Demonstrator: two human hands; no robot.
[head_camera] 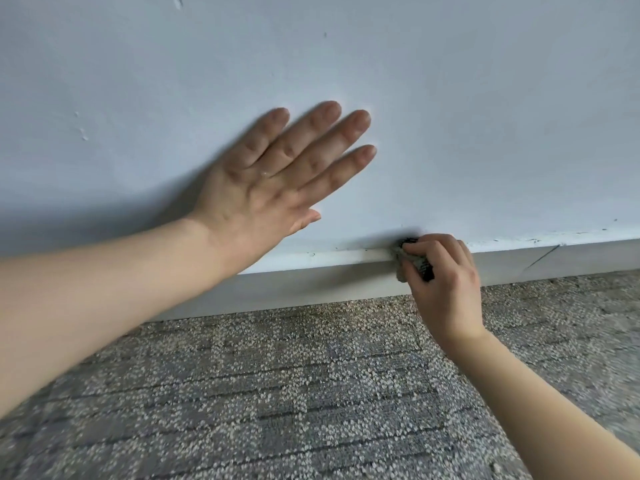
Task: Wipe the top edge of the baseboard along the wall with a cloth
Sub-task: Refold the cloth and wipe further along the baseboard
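Two hands | right hand [446, 289] clenched on cloth [410, 259] atop baseboard [329, 261] | left hand [277, 181] flat, splayed, empty on wall [485, 116] | risk: cloth slipping off narrow edge.

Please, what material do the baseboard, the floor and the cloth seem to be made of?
Baseboard: smooth, matte light grey, probably painted wood or plastic; cannot tell which.
Floor: carpet, with grey-beige looped, speckled pile.
Cloth: grey fabric bunched in the right hand; weave too small to tell.

L hand [273, 178] flat w/ fingers spread, R hand [445, 285] curled in a fist-like grip.
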